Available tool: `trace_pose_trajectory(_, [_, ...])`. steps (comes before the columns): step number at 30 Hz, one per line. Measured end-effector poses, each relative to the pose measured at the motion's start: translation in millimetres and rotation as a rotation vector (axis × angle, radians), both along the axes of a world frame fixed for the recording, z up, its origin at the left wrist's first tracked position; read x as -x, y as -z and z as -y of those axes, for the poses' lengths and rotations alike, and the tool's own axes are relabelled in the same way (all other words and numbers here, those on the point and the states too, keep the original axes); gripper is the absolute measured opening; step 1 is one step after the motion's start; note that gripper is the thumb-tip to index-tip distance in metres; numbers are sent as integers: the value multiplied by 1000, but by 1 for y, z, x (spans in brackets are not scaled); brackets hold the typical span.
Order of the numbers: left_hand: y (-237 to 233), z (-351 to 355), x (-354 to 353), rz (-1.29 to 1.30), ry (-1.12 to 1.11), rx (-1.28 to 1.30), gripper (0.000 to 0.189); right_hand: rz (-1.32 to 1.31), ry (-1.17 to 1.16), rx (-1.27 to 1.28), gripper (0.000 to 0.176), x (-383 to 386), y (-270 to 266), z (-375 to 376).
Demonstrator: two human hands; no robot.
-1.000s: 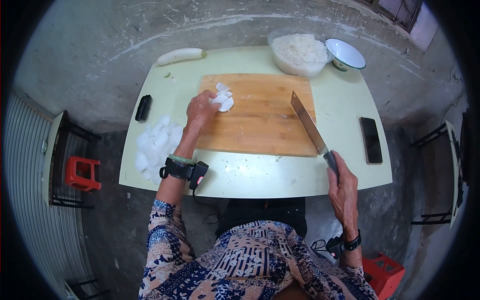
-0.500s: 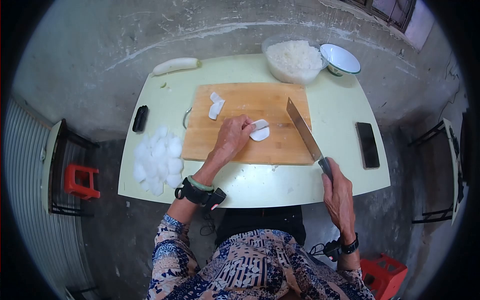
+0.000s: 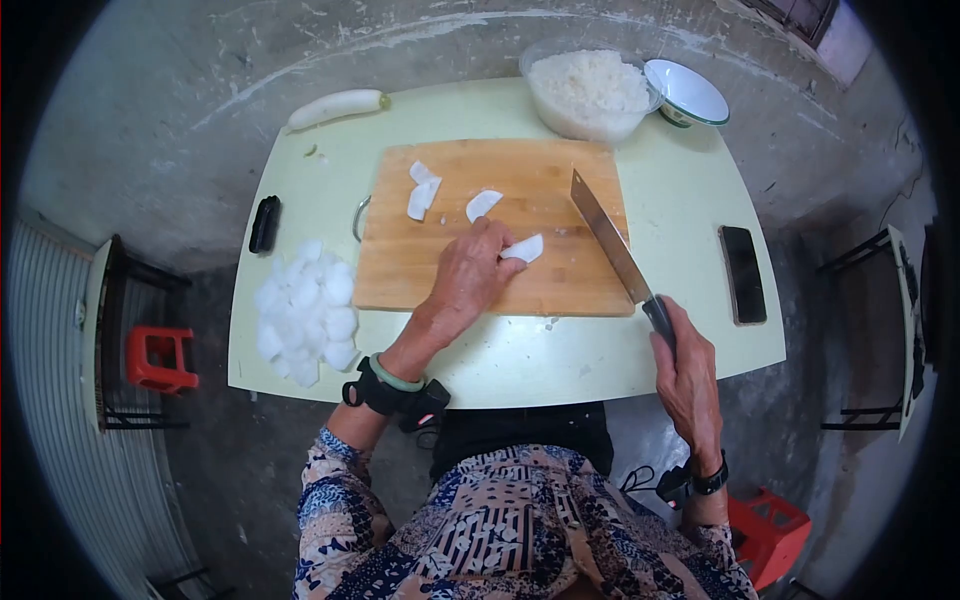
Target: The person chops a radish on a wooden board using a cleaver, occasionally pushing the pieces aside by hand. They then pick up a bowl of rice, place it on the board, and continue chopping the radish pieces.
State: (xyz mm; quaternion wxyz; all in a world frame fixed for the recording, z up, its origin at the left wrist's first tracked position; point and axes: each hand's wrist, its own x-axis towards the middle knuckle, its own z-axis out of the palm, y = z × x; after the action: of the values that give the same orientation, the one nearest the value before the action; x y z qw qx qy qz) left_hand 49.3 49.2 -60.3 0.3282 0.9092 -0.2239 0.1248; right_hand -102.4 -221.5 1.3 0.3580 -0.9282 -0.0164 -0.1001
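Note:
My left hand is over the middle of the wooden cutting board, its fingers closed on a white radish piece. Just beyond my fingertips lies another cut piece, flat on the board. A few more white pieces rest at the board's upper left. My right hand grips the dark handle of a cleaver, whose blade slants over the right side of the board. A pile of thin white slices covers the table left of the board.
A whole white radish lies at the table's back left. Behind the board stand a bowl of white shreds and an empty enamel bowl. A phone is at right, a black object at left. Red stools flank the table.
The two pieces by my left hand, together before, are now apart: one lies farther up the board, the other stays in my fingers. The view has shifted slightly.

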Motion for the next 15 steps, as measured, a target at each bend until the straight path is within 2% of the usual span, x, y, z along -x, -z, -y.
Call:
trace_pose_trajectory(3, [-5,12,6,75,-2,82,20,27,-1,-30,42,-6,-9,-11])
trace_pose_trajectory(7, [-14,17,6,-15,-32,174,17,-80,10,-73,43,-9,-19,-20])
trace_pose_trajectory(9, [-23,7,1,85,-104,296,15,-112,24,-129,43,-8,-23,-25])
trace_pose_trajectory(12, [-31,-5,4,30,-122,354,12,-122,-56,-183,43,-7,-19,-25])
trace_pose_trajectory(15, [-29,-14,6,96,-202,322,12,-264,-62,-269,42,-2,-19,-24])
